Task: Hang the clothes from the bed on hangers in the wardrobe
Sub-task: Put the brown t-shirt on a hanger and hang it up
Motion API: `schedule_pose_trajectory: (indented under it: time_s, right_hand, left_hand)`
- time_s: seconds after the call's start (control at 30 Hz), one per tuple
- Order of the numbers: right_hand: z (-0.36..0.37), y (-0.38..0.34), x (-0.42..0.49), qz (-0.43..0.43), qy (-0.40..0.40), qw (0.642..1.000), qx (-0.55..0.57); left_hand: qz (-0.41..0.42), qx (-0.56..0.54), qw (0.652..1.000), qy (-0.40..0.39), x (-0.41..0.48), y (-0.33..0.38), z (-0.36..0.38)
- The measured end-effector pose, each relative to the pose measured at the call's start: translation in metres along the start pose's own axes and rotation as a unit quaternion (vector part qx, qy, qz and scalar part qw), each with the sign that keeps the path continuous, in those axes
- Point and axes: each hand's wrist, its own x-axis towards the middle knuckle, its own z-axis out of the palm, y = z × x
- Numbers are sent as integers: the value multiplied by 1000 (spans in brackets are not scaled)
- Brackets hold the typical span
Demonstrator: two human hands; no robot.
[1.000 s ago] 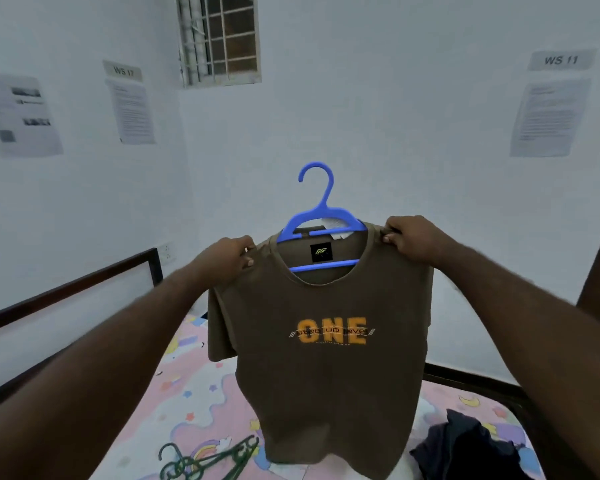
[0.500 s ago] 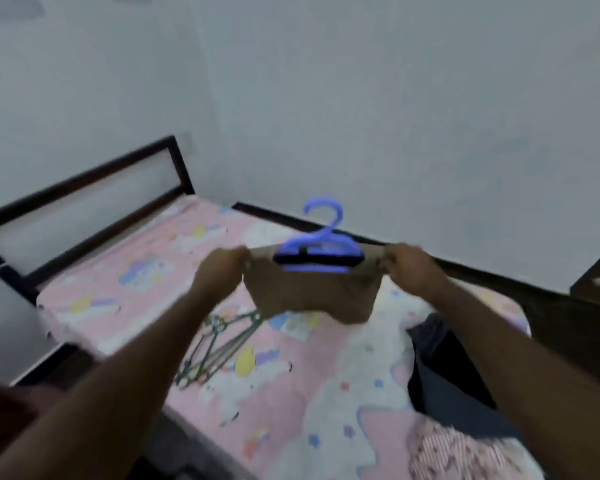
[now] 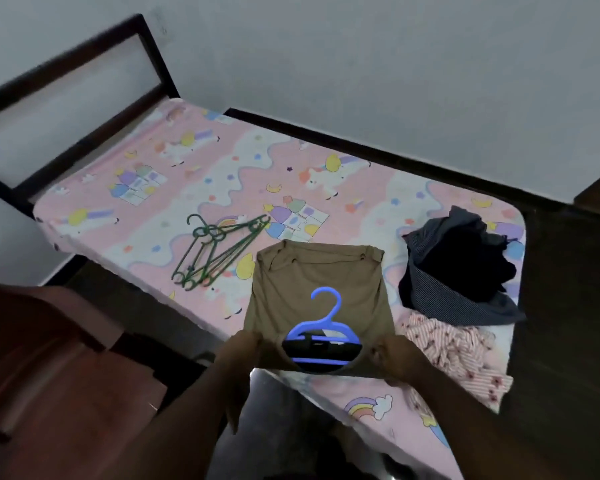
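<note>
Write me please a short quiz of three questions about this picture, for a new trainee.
1. True or false: the blue hanger sits in the neck opening of the brown T-shirt.
2. Where do the green hangers lie? A: on the bed sheet, left of the T-shirt. B: on the floor. C: hung on the wall.
3. Fill the gap: the left hand and the right hand each grip one ____ of the T-shirt.

Key: 1 true; 2 A; 3 shoulder.
</note>
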Motion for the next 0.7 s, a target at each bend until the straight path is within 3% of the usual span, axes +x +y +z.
schedule_pose_trajectory:
  time_s: [0.1,0.17,0.23,0.3,0.4,0.5,0.57,0.7]
  right_hand:
    - [-45,-22,3,-12,33,999,8]
    - [-91,-34,14,-30,93,995,-8]
    - [-155,-51,20,-8,168,986,-5]
    - [-219,-79,16,55,235,970,13]
    - [-261,-114,-7,94,377,920,54]
    - [-220,-129,-37,84,369,925,21]
    - [-167,-129,-56,96,307,947,5]
    - [-94,-132,-84,158,239,958,18]
  left_hand:
    - [9,15,1000,2,3,-2,-33]
    - [26,11,999,46,10,-4,-73]
    - [42,12,991,129,9,0,-127]
    - [35,-33,965,259,-6,5,-179]
    - [47,-105,922,370,-46,6,-206]
    - [39,-73,929,360,-68,-11,-165]
    - [31,-38,952,301,-76,-26,-121]
    - [26,-32,981,192,-97,-38,-50]
